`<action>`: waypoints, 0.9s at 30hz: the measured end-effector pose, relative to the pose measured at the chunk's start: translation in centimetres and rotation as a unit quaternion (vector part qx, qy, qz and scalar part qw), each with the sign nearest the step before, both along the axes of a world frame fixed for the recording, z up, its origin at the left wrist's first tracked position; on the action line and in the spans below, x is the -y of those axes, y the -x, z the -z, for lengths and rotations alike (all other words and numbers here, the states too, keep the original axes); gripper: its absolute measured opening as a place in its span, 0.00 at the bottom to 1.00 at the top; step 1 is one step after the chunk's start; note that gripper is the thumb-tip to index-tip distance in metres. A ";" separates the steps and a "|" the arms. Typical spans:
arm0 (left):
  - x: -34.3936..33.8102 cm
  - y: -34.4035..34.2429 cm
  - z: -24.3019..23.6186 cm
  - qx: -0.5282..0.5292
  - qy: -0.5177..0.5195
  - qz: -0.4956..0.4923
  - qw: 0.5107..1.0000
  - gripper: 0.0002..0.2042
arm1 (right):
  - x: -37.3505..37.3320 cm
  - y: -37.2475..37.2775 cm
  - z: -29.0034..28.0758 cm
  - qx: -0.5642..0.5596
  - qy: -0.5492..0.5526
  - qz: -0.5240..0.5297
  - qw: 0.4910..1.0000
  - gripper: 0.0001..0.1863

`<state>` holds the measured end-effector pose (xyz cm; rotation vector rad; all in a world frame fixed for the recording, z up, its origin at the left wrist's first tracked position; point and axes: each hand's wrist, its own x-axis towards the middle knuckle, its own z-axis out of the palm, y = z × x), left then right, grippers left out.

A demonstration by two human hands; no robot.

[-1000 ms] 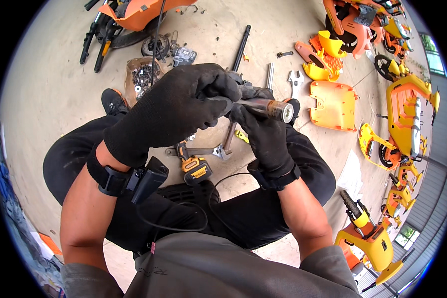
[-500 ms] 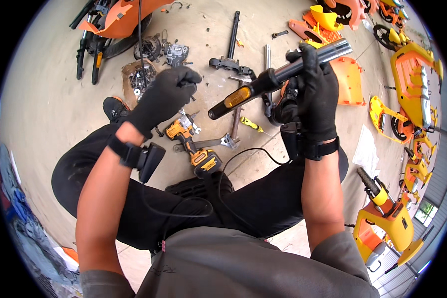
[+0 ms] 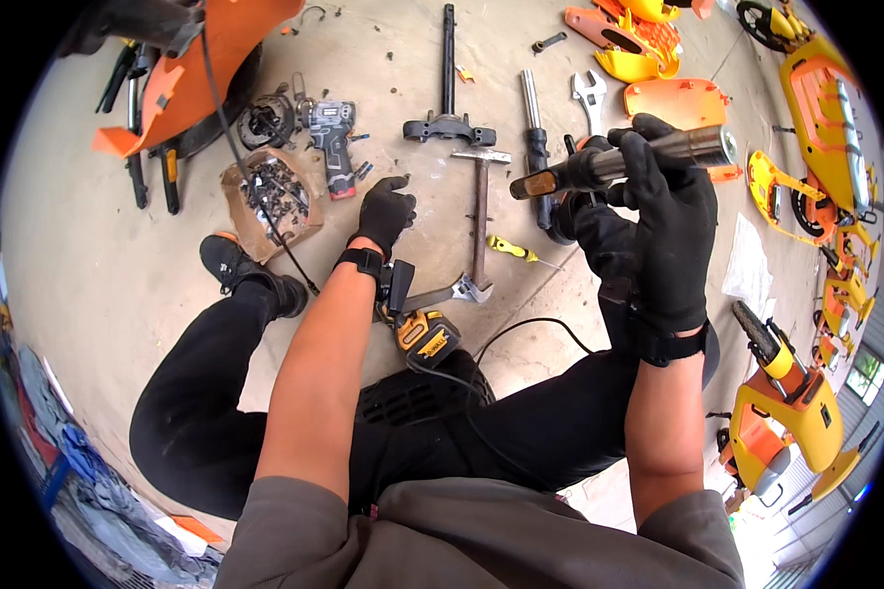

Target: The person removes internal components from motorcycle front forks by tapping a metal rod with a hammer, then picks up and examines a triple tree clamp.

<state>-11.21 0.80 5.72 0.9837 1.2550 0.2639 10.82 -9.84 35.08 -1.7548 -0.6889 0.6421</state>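
In my gloved right hand [image 3: 670, 231] is a fork leg [image 3: 702, 147], black with a bare silver tube end and an amber reflector near its other end. It lies nearly level, and the hand covers its middle. My gloved left hand [image 3: 385, 214] hovers over the floor, fingers curled; whatever they hold, if anything, is hidden. Just right of it lies a hammer [image 3: 480, 211]. A black fork clamp with a steering stem [image 3: 449, 128] rests beyond. Below the left wrist a yellow cordless impact driver [image 3: 427, 336] is partly covered, beside an adjustable wrench [image 3: 471, 288].
A box of screws [image 3: 300, 208] and a grey cordless driver [image 3: 333, 147] lie at left. Near the right hand are a yellow screwdriver [image 3: 511, 248], a second fork leg [image 3: 534, 128] and another wrench [image 3: 590, 96]. Orange panels [image 3: 673, 98] and yellow bikes [image 3: 820, 128] stand right.
My left hand has moved right and lower over the floor, its fist loosening slightly. My right hand has carried the fork leg to the right and brought it closer to level.
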 end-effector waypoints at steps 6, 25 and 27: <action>0.5 -2.6 5.5 0.064 0.052 -0.047 0.996 0.08 | 0.0 -1.0 1.0 -0.051 0.110 0.024 0.992 0.20; -0.6 -3.8 -13.7 0.219 0.058 0.135 0.965 0.40 | 2.0 -4.9 0.8 0.348 0.005 -0.139 0.927 0.19; -0.4 -2.5 -22.0 0.192 -0.012 0.289 0.938 0.31 | 2.0 -5.3 0.0 0.310 -0.013 -0.131 0.942 0.19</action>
